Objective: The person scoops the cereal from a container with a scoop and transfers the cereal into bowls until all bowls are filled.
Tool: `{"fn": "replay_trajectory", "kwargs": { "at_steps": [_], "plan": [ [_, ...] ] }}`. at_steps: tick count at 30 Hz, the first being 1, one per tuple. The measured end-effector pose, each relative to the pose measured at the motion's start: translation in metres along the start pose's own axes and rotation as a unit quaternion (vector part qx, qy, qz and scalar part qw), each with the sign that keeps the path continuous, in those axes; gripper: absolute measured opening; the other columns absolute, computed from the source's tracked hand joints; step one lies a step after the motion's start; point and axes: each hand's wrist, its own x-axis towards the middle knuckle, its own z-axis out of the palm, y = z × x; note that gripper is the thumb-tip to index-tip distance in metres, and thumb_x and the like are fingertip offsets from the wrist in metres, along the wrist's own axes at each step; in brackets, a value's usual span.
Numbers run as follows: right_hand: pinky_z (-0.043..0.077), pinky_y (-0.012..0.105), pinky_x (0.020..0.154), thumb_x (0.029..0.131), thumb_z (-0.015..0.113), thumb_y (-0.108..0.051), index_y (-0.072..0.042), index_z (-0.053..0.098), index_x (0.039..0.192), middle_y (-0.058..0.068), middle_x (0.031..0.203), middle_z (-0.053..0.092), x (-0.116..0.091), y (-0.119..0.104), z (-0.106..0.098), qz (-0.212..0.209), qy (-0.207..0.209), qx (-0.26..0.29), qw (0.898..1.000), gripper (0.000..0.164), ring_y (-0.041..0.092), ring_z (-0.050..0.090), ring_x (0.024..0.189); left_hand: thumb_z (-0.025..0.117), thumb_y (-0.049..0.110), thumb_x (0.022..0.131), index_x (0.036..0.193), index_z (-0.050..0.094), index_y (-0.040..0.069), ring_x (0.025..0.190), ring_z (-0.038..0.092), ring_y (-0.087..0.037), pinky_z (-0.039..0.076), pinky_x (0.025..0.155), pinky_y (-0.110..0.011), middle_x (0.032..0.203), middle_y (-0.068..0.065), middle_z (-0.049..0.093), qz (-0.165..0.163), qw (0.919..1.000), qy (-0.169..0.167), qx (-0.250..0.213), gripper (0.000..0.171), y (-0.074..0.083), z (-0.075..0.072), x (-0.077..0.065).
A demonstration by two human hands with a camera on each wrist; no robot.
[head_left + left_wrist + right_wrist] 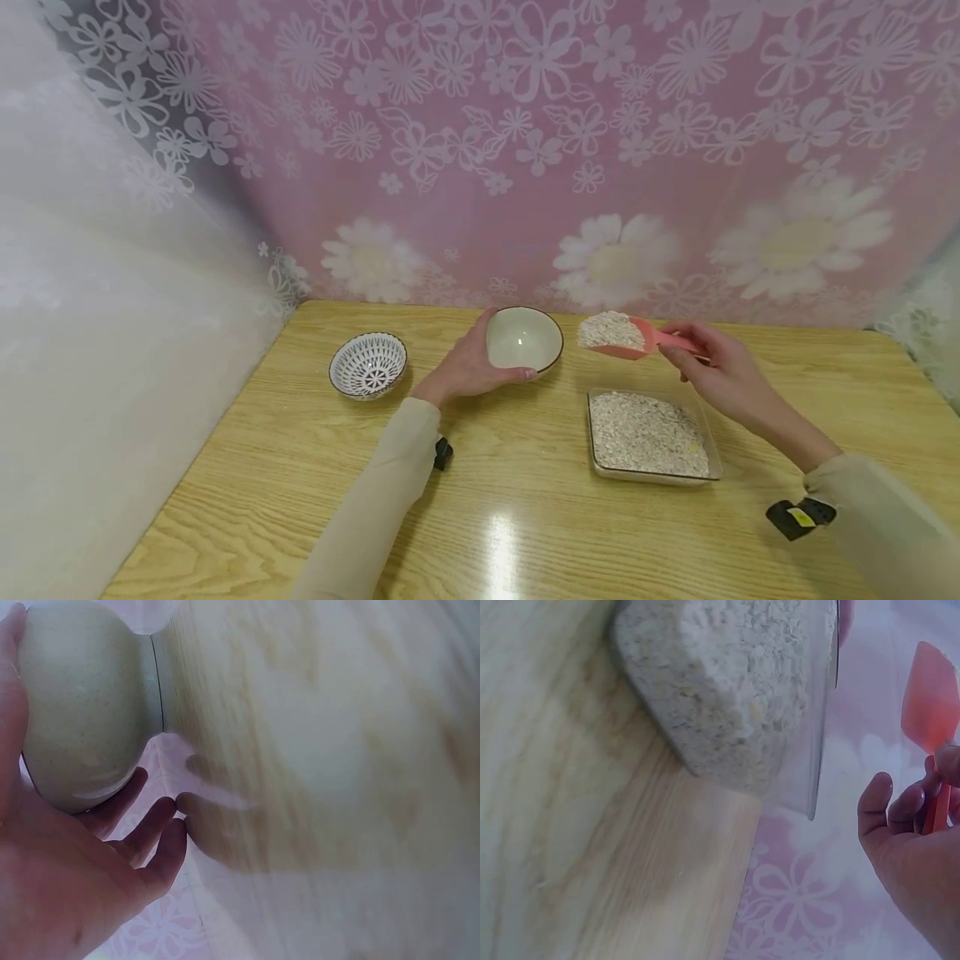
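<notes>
My left hand (474, 360) is curved around the side of a cream bowl (522, 337) with a thin dark rim. Its thumb lies along the near rim. In the left wrist view, the bowl's foot (154, 682) is at or close to the tabletop. No food shows inside. The handle of a pink scoop (637, 353) is gripped by my right hand (712, 367), a little right of the bowl. Pale oat flakes (609, 330) are heaped on the scoop. Below it, a clear rectangular container (652, 478) with a dark rim holds more oat flakes (645, 433).
A small patterned black-and-white bowl (368, 365) stands left of my left hand. Everything rests on a wood-grain table (480, 517). Behind its back edge hangs a pink flowered curtain (480, 208), and a pale sheet (135, 333) hangs at the left.
</notes>
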Motion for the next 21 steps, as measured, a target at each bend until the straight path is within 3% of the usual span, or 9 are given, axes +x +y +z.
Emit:
{"fn": "replay_trajectory", "kwargs": {
  "at_steps": [8,12,21],
  "plan": [
    [0.051,0.026,0.061,0.106,0.059,-0.019,-0.008,0.062,0.131,0.000,0.093,0.061,0.025,-0.005,0.011,0.001,-0.031,-0.002,1.000,0.028,0.010,0.058,0.069,0.087,0.055,0.075,0.165,0.014,0.021,0.130,0.057,-0.035,0.052,0.101,-0.054,0.152,-0.015,0.048,0.003,1.0000,-0.002,0.004,0.120,0.000,-0.001,0.001],
    [0.046,0.027,0.059,0.105,0.060,-0.020,-0.009,0.064,0.126,0.006,0.095,0.063,0.042,-0.008,0.019,-0.013,-0.041,-0.016,0.999,0.024,0.013,0.053,0.067,0.086,0.055,0.075,0.165,0.014,0.022,0.130,0.056,-0.036,0.052,0.101,-0.055,0.152,-0.015,0.048,0.000,1.0000,0.000,0.009,0.121,-0.001,-0.001,0.001],
    [0.035,0.028,0.057,0.103,0.060,-0.012,-0.003,0.065,0.120,0.004,0.071,0.054,0.069,-0.026,0.036,-0.030,-0.102,-0.089,0.990,0.019,0.013,0.039,0.059,0.086,0.059,0.073,0.165,0.015,0.024,0.127,0.057,-0.032,0.052,0.099,-0.051,0.151,-0.012,0.049,0.000,0.9999,0.002,0.017,0.122,0.000,-0.001,0.001]
  ]
}}
